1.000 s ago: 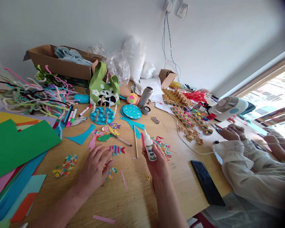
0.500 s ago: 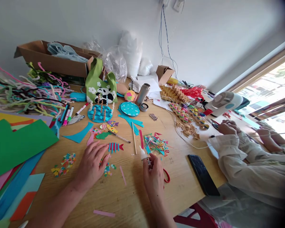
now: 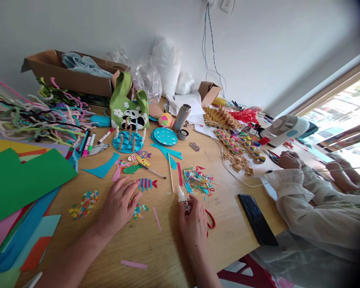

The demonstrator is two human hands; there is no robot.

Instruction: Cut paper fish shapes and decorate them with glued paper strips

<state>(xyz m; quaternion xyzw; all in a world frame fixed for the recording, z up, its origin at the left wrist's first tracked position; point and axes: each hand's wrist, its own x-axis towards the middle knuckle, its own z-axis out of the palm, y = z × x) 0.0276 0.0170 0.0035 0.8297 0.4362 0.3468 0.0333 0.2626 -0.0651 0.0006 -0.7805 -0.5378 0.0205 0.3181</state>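
My right hand [image 3: 193,221] is closed around a small clear glue bottle [image 3: 183,197] whose white nozzle points away from me. Red-handled scissors [image 3: 210,219] lie partly hidden beside that hand. My left hand [image 3: 118,205] rests low over the table with its fingers stretched out, fingertips at the tail-less end of a red paper fish with blue stripes [image 3: 147,184]. Round paper confetti [image 3: 140,211] lies partly under its thumb. Beyond the fish are more paper fish [image 3: 131,169], a pen [image 3: 152,172] and a thin wooden stick [image 3: 171,174].
Colored paper sheets [image 3: 30,176] and pipe cleaners [image 3: 45,116] cover the left side. Shredded scraps [image 3: 198,180] and a phone [image 3: 257,219] lie to the right. An open steel flask [image 3: 182,117] stands at the back. A co-worker's sleeves [image 3: 300,200] reach in from the right.
The view has shifted slightly, so the table's contents sit a little further right. Both hands keep nearly the same poses, and the glue bottle is still in my right hand.
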